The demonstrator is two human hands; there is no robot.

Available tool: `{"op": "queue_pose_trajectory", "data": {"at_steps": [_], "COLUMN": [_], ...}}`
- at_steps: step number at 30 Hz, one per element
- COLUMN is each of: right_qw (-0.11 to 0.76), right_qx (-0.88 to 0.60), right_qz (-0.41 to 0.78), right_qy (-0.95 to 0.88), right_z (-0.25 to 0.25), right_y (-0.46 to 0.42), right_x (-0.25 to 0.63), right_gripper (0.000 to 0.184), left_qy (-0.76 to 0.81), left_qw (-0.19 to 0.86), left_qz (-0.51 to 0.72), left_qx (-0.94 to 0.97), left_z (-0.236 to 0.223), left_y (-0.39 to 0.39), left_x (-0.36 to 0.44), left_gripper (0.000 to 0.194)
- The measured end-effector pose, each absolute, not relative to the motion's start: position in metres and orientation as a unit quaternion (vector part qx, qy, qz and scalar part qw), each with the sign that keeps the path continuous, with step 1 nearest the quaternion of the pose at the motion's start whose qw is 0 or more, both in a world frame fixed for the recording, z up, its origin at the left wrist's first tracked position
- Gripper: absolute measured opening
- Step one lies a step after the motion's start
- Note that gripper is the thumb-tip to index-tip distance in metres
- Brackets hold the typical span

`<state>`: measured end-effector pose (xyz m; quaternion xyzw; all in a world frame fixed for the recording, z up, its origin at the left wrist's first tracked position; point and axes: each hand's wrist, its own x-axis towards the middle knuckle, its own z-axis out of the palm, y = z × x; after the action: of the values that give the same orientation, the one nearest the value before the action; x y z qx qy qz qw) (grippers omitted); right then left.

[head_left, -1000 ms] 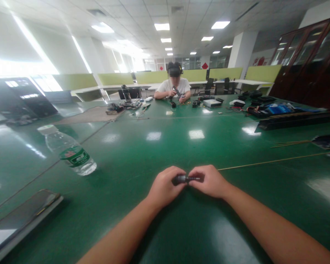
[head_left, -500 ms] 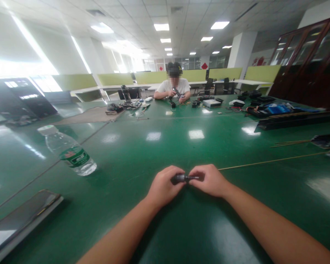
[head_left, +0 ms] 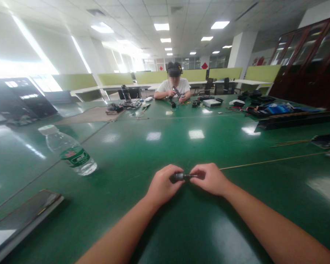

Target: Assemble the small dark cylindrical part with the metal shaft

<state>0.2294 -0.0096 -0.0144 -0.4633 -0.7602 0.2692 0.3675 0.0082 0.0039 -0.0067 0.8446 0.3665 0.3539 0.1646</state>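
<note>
Two bare hands are meeting over the glossy green table (head_left: 198, 227): the left hand (head_left: 162, 185) and the right hand (head_left: 209, 178) are each pinching one end of a single small dark metal cylinder (head_left: 181, 176), holding it just above the table. One clear plastic water bottle with a green label (head_left: 70, 152) is lying well left of the cylinder. One dark flat tablet (head_left: 22, 218) is resting nearer, below the bottle. One person in a white shirt (head_left: 174, 86) is sitting far beyond the cylinder.
</note>
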Motion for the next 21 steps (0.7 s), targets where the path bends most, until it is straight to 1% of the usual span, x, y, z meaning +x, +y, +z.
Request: {"op": "queue_pose_trajectory", "data": {"at_steps": [21], "right_qw": [0.370], "right_qx": [-0.484], "right_qz": [0.269], "right_qy": [-0.746], "right_z": [-0.0161], "right_y": [-0.0065], "right_x": [0.2336], "right_gripper": [0.011], "left_qy": [0.383], "left_qw": [0.159], "left_qz": [0.360], "left_qx": [0.835], "left_z": [-0.0068], "left_y": [0.0082], "left_x": [0.0029], "left_gripper": [0.022]}}
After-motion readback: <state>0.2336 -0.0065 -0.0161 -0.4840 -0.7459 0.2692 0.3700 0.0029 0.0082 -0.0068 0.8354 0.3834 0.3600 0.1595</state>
